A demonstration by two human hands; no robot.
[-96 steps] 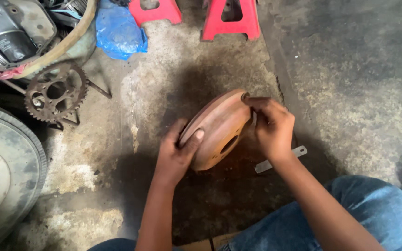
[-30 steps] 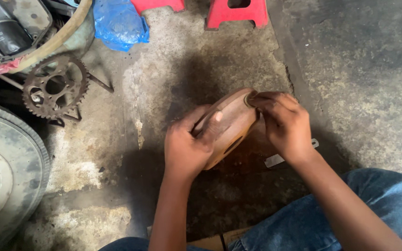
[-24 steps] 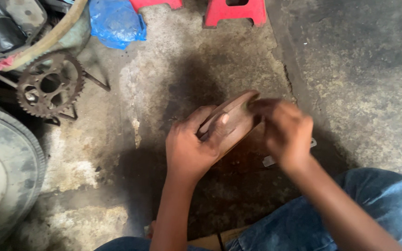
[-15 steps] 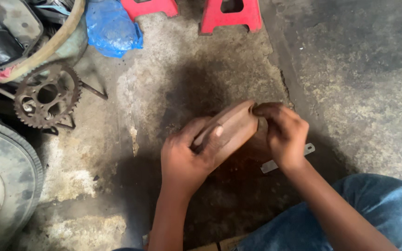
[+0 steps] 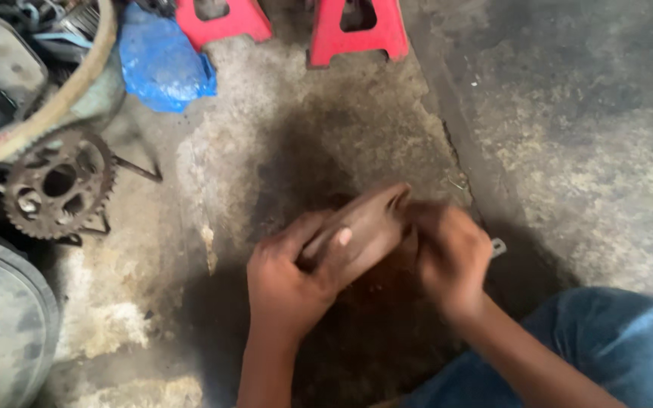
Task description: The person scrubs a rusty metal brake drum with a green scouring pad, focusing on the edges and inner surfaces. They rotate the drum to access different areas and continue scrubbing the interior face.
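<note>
The rusty disc (image 5: pixel 364 227) is held tilted on edge above the stained floor (image 5: pixel 568 136), the left hand (image 5: pixel 289 283) clamped on its near rim, the blurred right hand (image 5: pixel 451 253) gripping its far side. It looks like cleaning or rubbing; next it needs steady bracing, clear of the sprocket (image 5: pixel 58 183)

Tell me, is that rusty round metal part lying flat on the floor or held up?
Held up, tilted on edge. The rusty disc sits between the left hand and right hand, above the concrete floor.
</note>
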